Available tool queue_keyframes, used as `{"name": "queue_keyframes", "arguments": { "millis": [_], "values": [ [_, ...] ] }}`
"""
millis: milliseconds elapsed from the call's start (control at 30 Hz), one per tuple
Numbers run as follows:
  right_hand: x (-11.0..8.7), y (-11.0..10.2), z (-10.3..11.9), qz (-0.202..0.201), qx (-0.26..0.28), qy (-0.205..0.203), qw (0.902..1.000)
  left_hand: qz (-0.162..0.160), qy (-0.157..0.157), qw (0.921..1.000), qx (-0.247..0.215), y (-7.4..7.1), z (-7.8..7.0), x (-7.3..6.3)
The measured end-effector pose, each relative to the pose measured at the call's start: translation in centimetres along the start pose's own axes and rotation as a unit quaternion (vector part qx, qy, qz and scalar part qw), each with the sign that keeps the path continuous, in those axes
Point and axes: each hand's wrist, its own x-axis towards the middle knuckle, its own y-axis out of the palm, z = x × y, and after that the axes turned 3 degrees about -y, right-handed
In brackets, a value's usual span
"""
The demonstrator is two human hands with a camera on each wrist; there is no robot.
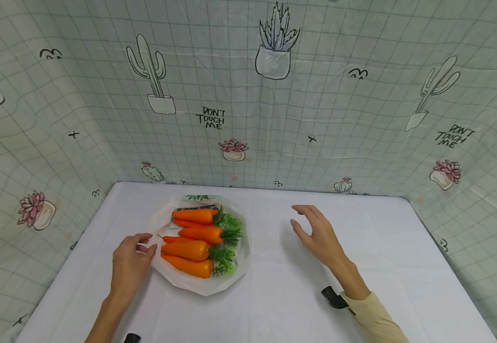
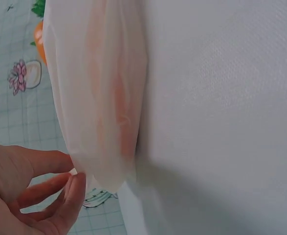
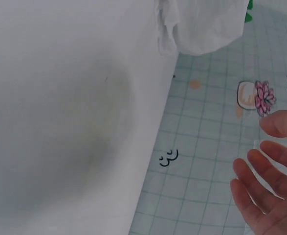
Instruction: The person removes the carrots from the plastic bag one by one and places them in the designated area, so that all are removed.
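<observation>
A white plastic bag (image 1: 201,286) lies on the table with its mouth rolled open. Inside it several orange carrots (image 1: 186,250) with green tops lie side by side, tips toward the left. My left hand (image 1: 130,264) pinches the left edge of the bag between thumb and fingers. From the side, in the left wrist view, the carrots show faintly through the bag wall (image 2: 77,78). My right hand (image 1: 323,240) hovers over the table to the right of the bag, fingers spread and holding nothing. In the right wrist view its fingers (image 3: 260,188) are apart and loosely bent.
A white cloth covers the table (image 1: 274,305). Behind and at both sides hangs a pale green checked curtain (image 1: 248,95) printed with cacti and lettering. Green print and a dark strip on the bag show at its far side. A black wrist mount (image 1: 334,298) sits below the right sleeve.
</observation>
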Motion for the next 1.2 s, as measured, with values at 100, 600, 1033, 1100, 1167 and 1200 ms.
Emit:
{"name": "queue_keyframes", "arguments": {
  "millis": [100,600,1033,1100,1167,1200],
  "values": [
    [0.4,0.4,0.5,0.006,0.008,-0.003,0.9999,0.003,-0.009,0.9999,0.01,0.0,0.2,-0.1],
    [2.6,2.5,2.9,0.028,0.041,-0.017,0.9986,0.055,-0.042,0.9971,0.031,0.2,1.1,-0.5],
    [4.7,5.3,6.0,0.069,0.109,-0.046,0.9906,0.085,-0.066,0.9938,0.027,0.3,1.5,-0.1],
    [4.9,5.7,6.6,0.078,0.116,-0.048,0.9891,0.087,-0.066,0.9937,0.026,0.3,1.5,-0.1],
    [5.0,6.2,7.2,0.087,0.125,-0.05,0.987,0.087,-0.065,0.9938,0.024,0.4,1.6,-0.2],
    [5.1,6.5,7.5,0.091,0.128,-0.053,0.9862,0.086,-0.065,0.9939,0.025,0.4,1.6,-0.2]
  ]
}}
